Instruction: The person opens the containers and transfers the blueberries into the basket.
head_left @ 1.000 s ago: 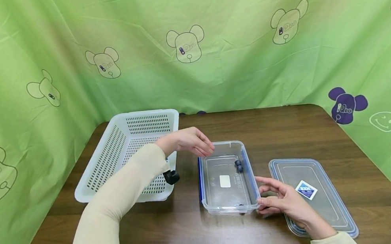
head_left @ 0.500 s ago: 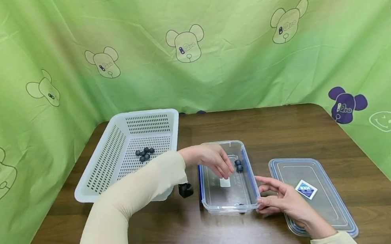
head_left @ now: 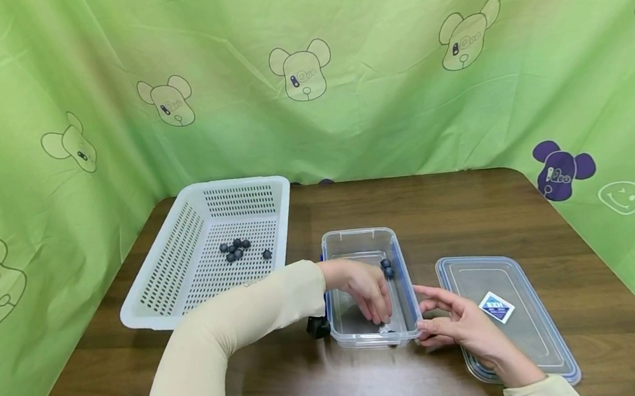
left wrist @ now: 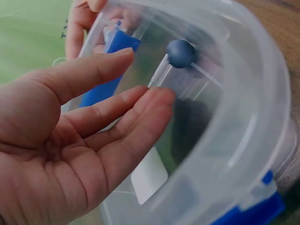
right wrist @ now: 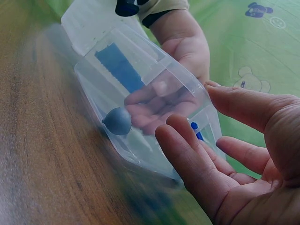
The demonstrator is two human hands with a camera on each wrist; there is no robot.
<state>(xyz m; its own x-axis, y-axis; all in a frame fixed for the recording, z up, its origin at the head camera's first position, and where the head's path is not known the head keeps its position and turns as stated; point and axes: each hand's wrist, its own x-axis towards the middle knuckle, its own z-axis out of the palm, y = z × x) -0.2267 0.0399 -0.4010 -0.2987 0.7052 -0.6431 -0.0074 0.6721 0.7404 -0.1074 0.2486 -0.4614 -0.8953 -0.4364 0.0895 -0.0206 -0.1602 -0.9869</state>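
Note:
My left hand reaches down into a clear plastic food box. In the left wrist view its thumb stands apart from its fingers, with nothing between them. A blueberry lies just beyond those fingertips, near the box's front. The right wrist view shows this blueberry through the clear wall. Two more blueberries sit together by the box's right wall. My right hand touches the outside of the box near its front right corner, fingers extended and thumb against the wall.
A white perforated basket stands at left, with several blueberries inside and one apart on its right side. A clear lid with a blue rim lies flat at right, beneath the right wrist. Green printed cloth hangs around the table.
My left hand has moved from above the box's left rim down and rightward into its front part. The basket's blueberries have come into view behind the arm. My right hand stays put.

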